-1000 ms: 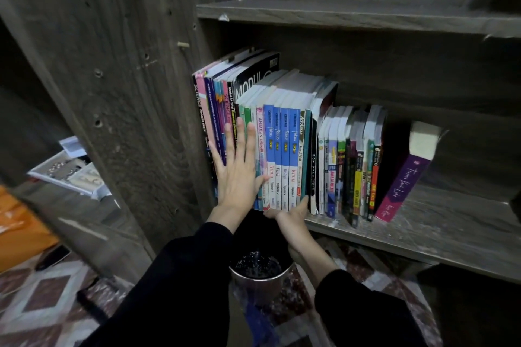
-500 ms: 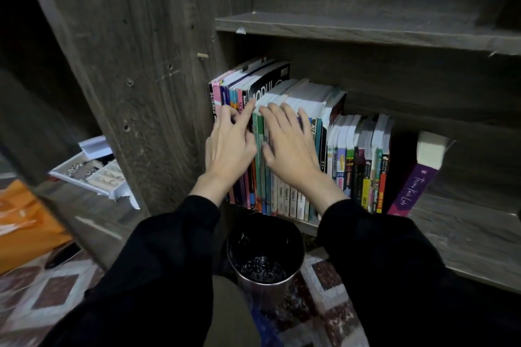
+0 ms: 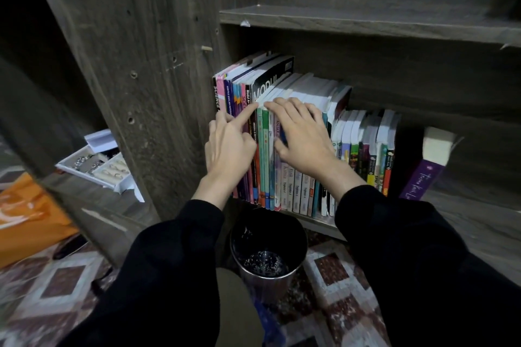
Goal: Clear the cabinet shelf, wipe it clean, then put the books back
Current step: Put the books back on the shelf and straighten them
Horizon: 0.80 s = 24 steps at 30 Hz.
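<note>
A: Checking books [image 3: 308, 87]: packed upright, left end of shelf [image 3: 465, 217]. Likely floppy paperbacks, heavy together.
B: Hands?
A: Neither grasps. Left hand [image 3: 229, 146] index, right hand [image 3: 303, 138] flat fingers touch spine tops. Pull few by spines. Bin [image 3: 270, 229] below shelf.

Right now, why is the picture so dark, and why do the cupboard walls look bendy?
Head view: the light is dim, so the far top left corner goes black and the grey wooden cabinet shelf looks murky. Head view: the wide lens bows the grey wooden side panel. Head view: the row of upright coloured books is sharp enough to read some spines. Head view: small glints sparkle inside the dark round metal bin.
</note>
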Tool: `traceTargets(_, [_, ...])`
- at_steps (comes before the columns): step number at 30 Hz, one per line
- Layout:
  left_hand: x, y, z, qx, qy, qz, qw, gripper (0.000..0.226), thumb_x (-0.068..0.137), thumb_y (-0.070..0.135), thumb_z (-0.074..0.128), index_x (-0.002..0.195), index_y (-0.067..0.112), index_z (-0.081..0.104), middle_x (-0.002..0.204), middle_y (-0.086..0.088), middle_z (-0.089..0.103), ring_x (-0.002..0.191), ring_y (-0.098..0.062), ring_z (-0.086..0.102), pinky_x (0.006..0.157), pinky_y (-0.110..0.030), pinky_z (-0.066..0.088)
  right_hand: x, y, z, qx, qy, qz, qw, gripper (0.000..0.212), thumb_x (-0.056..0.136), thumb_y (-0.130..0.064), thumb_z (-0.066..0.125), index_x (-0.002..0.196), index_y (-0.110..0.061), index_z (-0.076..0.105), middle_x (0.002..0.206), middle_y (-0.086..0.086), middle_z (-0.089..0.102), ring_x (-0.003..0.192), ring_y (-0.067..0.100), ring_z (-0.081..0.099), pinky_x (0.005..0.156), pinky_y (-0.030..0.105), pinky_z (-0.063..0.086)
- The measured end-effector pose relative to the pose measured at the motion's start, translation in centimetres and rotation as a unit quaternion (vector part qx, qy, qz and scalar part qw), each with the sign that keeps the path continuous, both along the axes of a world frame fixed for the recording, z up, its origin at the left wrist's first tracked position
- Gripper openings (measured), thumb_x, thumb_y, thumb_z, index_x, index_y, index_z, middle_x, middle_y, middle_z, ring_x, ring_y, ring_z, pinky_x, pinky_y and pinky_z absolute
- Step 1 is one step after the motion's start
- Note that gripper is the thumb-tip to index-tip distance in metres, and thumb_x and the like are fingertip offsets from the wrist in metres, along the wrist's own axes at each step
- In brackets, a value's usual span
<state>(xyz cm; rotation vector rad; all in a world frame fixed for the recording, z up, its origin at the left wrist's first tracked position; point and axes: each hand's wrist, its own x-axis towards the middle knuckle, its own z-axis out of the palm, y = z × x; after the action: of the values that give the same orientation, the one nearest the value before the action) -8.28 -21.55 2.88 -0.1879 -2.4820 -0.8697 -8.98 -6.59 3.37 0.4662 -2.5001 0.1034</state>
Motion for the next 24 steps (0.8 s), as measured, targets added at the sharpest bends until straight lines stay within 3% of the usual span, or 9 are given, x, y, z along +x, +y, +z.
traceTargets(6, [2.4, -1.1, -1.3, 0.059, 0.029, -0.024, 0.998, 0.059, 0.091, 0.011, 0.049, 0.141, 0.040, 0.041, 0.108, 0.000, 0.045, 0.103, -0.017, 0.049, 0.087, -0.029, 0.041, -0.1, -0.2, -0.2, -0.006, 0.007, -0.001, 1.000, 0.062, 0.087, -0.027, 0.053, 0.145, -0.021, 0.033, 0.146, 0.000, 0.039, 0.137, 0.021, 0.029, 0.110, 0.034, 0.008])
traceTargets(9, [2.5, -0.4, -1.7, 0.077, 0.001, -0.095, 0.992, 0.059, 0.093, 0.015, 0.055, 0.141, 0.036, 0.028, 0.115, -0.007, 0.055, 0.088, -0.015, 0.061, 0.087, -0.039, 0.052, -0.1, -0.3, -0.2, -0.006, 0.005, 0.000, 1.000, 0.062, 0.087, -0.027, 0.053, 0.145, -0.020, 0.033, 0.146, 0.000, 0.039, 0.137, 0.022, 0.028, 0.110, 0.034, 0.007])
traceTargets(12, [1.7, 0.6, -1.5, 0.107, -0.006, -0.110, 0.988, 0.058, 0.095, 0.012, 0.053, 0.140, 0.033, 0.022, 0.112, -0.008, 0.062, 0.088, -0.021, 0.066, 0.085, -0.045, 0.055, 0.0, -0.2, -0.2, -0.002, 0.004, -0.002, 1.000, 0.061, 0.087, -0.028, 0.052, 0.145, -0.019, 0.033, 0.147, 0.001, 0.038, 0.137, 0.022, 0.028, 0.110, 0.035, 0.007])
traceTargets(15, [1.1, 1.0, -0.9, 0.099, 0.010, -0.096, 0.990, 0.058, 0.093, 0.002, 0.052, 0.141, 0.021, 0.027, 0.097, -0.001, 0.062, 0.080, -0.016, 0.064, 0.080, -0.038, 0.056, -0.1, -0.2, -0.3, -0.002, 0.008, -0.002, 1.000, 0.061, 0.086, -0.027, 0.052, 0.144, -0.019, 0.034, 0.145, 0.001, 0.040, 0.136, 0.023, 0.029, 0.110, 0.036, 0.008])
traceTargets(19, [0.7, 0.7, 0.4, 0.063, 0.005, -0.076, 0.995, 0.054, 0.091, 0.000, 0.053, 0.136, 0.022, 0.032, 0.081, 0.001, 0.061, 0.070, -0.016, 0.063, 0.069, -0.037, 0.056, -0.1, -0.2, -0.4, 0.004, 0.019, -0.004, 1.000, 0.062, 0.084, -0.026, 0.055, 0.142, -0.018, 0.037, 0.143, 0.002, 0.042, 0.134, 0.025, 0.033, 0.108, 0.036, 0.010])
traceTargets(24, [0.8, 0.8, 1.2, 0.006, -0.006, -0.084, 0.996, 0.053, 0.091, -0.001, 0.053, 0.136, 0.017, 0.034, 0.086, -0.001, 0.059, 0.070, -0.013, 0.056, 0.065, -0.023, 0.046, 0.0, -0.3, -0.1, 0.010, -0.001, -0.002, 1.000, 0.063, 0.087, -0.027, 0.053, 0.146, -0.020, 0.031, 0.148, 0.001, 0.036, 0.137, 0.022, 0.026, 0.110, 0.035, 0.006])
